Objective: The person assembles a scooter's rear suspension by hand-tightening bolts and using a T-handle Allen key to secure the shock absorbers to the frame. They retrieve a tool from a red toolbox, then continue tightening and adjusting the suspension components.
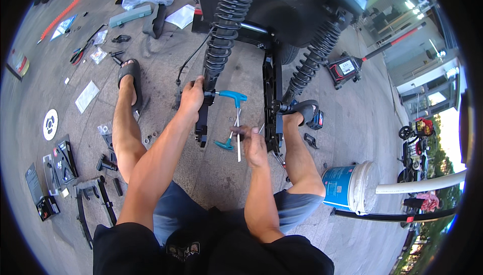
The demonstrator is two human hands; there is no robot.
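Note:
My left hand is wrapped round the lower end of the left black coil-spring shock absorber, at its bracket. A blue-handled hex key has its short end against the inner side of that bracket, and its long bare shaft points down toward me. Beside this shaft is my right hand, its fingers smeared by motion; whether they touch the shaft is unclear. A second blue-handled hex key lies on the ground beneath. The right shock absorber stands beside a black upright frame piece.
A dark vehicle body overhangs the shock absorbers. To the right are a red-and-black floor jack and a blue-and-white bucket. Loose parts, opened boxes, a black bracket and a white disc lie at left.

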